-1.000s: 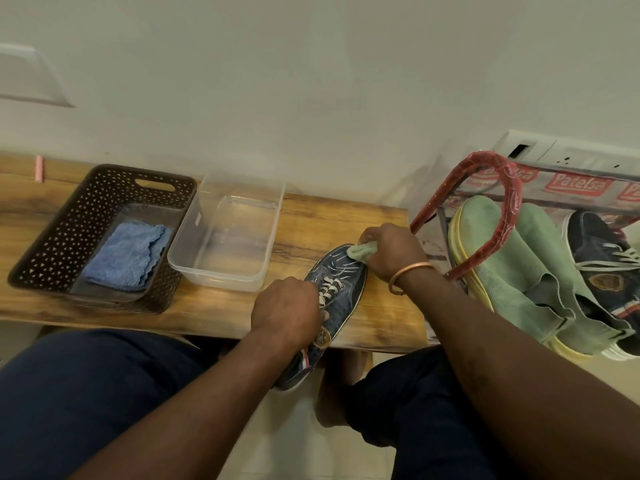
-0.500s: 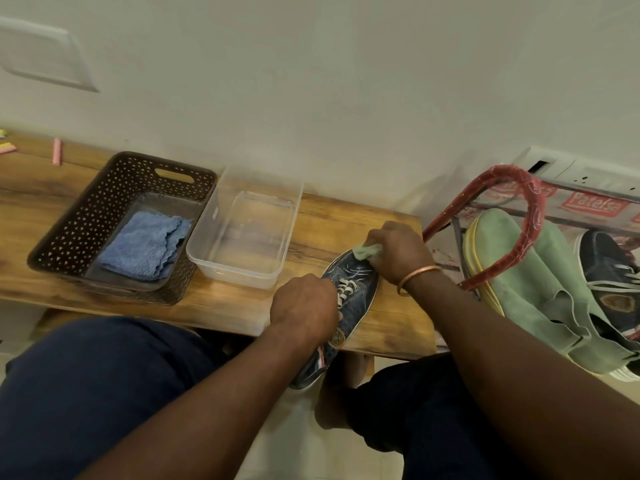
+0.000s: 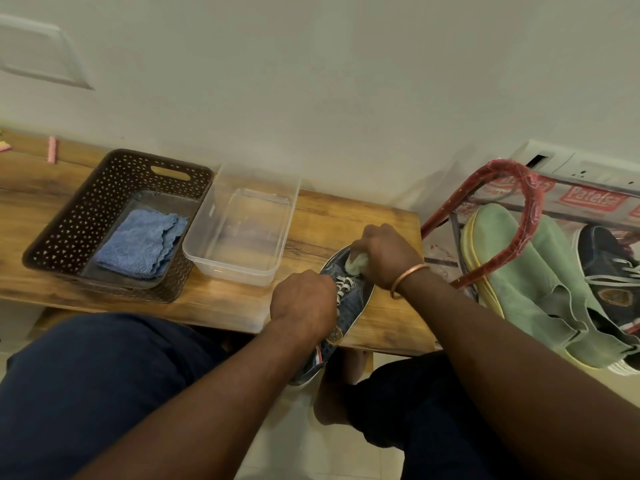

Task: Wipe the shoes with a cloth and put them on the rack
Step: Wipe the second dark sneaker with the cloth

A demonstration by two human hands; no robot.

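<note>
We are judging the job partway done: a blue cloth point(image 3: 138, 242) is lying in the basket point(image 3: 114, 168), one navy shoe point(image 3: 356, 292) is being wiped on the bench point(image 3: 346, 216), and green shoes point(image 3: 512, 265) are already sitting on the rack point(image 3: 530, 202). Our left hand point(image 3: 303, 303) is gripping the shoe's laced middle; our right hand point(image 3: 388, 254) is pinching a pale cloth point(image 3: 356, 263) against its toe.

the desk point(image 3: 388, 220) is matt wood with dark grain. the basket point(image 3: 69, 216) is brown perforated plastic, the container point(image 3: 194, 244) clear glossy plastic. the blue cloth point(image 3: 138, 244) looks fluffy. the green shoes point(image 3: 512, 271) look suede-like and matt. the rack point(image 3: 533, 202) tube wears shiny red plastic wrap. the bangle point(image 3: 408, 275) is polished metal.
</note>
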